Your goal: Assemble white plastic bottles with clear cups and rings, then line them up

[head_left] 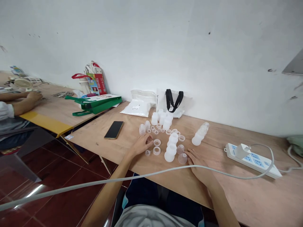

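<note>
My left hand [141, 144] rests on the wooden table with fingers curled and thumb drawn toward them; what lies between them, if anything, is too small to make out. Beside it are clear plastic rings [156, 150] and a small clear piece [148, 153]. Past its fingertips stand clear domed caps [142, 129] and several smaller rings [156, 132]. My right hand [197, 164] lies on the table, fingers outstretched, fingertips next to a clear dome [182, 158]. Between the hands stands a row of frosted white cups [170, 153]. More frosted cups [167, 122] stand farther back.
A grey cable [146, 174] crosses in front of me. It leads toward a power strip [253, 160] at right. A stacked frosted-and-clear column [200, 134], phone [114, 130], white packet [136, 107], black-handled bag [174, 101] and green bag [99, 104] surround the parts. Another person's hands [33, 96] are at far left.
</note>
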`<state>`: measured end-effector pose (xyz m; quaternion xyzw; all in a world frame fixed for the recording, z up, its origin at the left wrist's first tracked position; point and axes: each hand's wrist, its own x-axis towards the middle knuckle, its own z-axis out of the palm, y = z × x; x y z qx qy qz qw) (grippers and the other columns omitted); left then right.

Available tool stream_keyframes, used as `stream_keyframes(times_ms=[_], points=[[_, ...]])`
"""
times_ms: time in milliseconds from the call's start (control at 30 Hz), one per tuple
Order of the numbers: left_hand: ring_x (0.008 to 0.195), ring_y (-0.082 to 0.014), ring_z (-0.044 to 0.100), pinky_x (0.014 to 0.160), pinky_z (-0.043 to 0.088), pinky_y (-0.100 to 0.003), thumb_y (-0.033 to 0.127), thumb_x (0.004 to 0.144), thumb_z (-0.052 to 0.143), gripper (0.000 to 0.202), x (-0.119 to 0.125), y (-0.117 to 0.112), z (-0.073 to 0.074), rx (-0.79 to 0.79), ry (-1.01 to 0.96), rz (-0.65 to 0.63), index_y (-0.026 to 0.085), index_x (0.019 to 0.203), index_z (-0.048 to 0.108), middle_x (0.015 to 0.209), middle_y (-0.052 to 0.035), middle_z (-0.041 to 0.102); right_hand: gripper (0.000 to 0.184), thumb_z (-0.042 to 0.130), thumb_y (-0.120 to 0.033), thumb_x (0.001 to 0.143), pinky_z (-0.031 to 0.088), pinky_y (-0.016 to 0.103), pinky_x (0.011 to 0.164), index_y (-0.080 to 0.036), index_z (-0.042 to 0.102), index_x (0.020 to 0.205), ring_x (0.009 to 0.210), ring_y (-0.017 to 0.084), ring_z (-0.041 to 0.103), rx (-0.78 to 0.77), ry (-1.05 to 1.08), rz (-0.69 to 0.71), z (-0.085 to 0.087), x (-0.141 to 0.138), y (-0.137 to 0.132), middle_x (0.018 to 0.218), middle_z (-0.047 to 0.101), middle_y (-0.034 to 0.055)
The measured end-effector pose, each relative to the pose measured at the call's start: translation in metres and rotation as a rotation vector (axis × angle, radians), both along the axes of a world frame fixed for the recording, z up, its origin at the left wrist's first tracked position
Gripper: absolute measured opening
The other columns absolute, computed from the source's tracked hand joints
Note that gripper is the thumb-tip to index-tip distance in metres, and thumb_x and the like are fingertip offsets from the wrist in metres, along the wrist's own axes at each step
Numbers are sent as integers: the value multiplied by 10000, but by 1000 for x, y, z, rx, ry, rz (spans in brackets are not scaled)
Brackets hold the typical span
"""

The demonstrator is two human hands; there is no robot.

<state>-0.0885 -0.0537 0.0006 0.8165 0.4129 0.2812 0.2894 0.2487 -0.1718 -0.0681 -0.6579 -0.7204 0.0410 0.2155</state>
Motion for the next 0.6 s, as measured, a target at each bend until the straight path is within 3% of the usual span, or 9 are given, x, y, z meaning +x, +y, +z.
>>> stream_keyframes(times_ms=[200,433,600], points=[[782,-216,588,685,420,-322,543,918,598,345,-3,1,-1,-3,152,41,199,947,584,901,-49,658,451,349,-326,1002,405,544,1199,-224,650,1322,1456,312,463,10,7,5,-1,-2,-2,1503,572,97],[692,-205,577,629,366,-313,481,943,540,282,-5,-7,11,-37,233,83,204,945,595,802,-24,640,453,336,-327,1009,408,549,1196,-226,651,1318,1440,308,486,7,-26,-1,0,-2,-2,1496,581,91],[739,-235,625,642,394,-320,498,938,547,301,-11,-9,14,-50,221,138,205,987,596,850,-41,683,458,342,-330,1009,405,539,1201,-220,638,1341,1444,309,481,-5,-29,6,2,-2,-2,1501,577,91]])
